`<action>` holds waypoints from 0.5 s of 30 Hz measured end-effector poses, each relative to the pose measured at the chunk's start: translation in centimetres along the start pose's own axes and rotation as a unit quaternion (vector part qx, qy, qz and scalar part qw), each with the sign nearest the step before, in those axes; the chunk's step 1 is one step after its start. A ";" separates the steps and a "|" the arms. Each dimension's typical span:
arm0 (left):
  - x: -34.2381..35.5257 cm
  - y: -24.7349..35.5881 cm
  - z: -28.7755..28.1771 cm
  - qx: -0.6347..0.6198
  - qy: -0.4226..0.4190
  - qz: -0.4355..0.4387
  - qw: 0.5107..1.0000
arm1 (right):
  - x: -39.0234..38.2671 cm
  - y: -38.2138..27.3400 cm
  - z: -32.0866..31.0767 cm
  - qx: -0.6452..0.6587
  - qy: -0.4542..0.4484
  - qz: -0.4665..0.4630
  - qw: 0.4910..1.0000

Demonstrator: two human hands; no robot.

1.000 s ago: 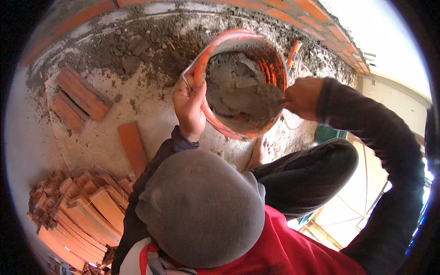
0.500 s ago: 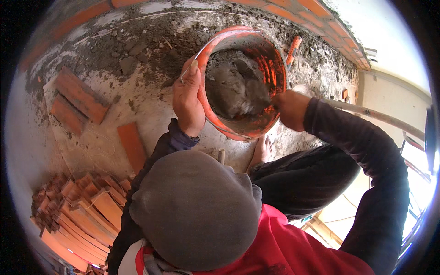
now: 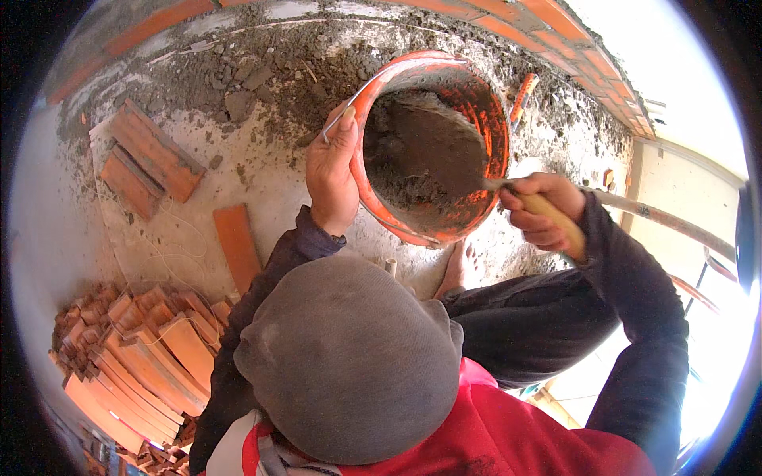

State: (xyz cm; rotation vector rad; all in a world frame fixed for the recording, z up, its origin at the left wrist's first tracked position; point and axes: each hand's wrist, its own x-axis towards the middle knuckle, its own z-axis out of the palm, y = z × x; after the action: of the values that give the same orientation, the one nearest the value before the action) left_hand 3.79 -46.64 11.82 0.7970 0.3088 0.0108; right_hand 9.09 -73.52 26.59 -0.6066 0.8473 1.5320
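An orange bucket (image 3: 498, 131) is tipped so its mouth faces me, with wet grey mortar (image 3: 397, 186) inside. My left hand (image 3: 332, 174) is closed on the left side of its rim, thumb over the edge beside the wire handle. In my right hand (image 3: 548, 202) is a trowel (image 3: 553, 222), held by its pale wooden handle at the bucket's right side. Its blade reaches into the bucket over the mortar and looks coated with it.
Beyond the bucket runs a low brick wall (image 3: 548, 40), with mortar crumbs (image 3: 254, 79) along its foot. Loose bricks (image 3: 155, 151) lie at left, above a large brick stack (image 3: 151, 349). An orange-handled tool (image 3: 524, 99) stands behind the bucket; a long pole (image 3: 667, 222) extends right.
My right hand has drawn back to the right, out of the bucket's mouth, bringing the trowel's handle into sight. My left hand still grips the rim.
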 end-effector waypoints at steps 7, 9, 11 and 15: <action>-0.1 0.5 0.4 0.023 0.010 0.020 0.999 | -1.9 0.1 5.0 -0.539 0.389 -0.114 0.738; -0.1 0.3 1.5 0.037 0.014 0.016 0.999 | 0.7 -0.3 1.9 -0.768 0.341 -0.065 0.539; -0.5 0.3 1.6 0.039 0.018 0.021 0.999 | 4.0 -1.0 1.9 -0.805 0.323 0.010 0.497; -0.4 0.4 0.7 0.071 0.047 0.033 0.996 | 3.6 -1.6 4.1 -0.847 0.264 0.074 0.455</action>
State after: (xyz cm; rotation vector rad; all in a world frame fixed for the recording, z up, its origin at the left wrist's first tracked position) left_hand 3.67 -46.95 12.67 0.9501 0.3748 0.0885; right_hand 10.53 -68.03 25.97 -2.5940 -0.7229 1.9589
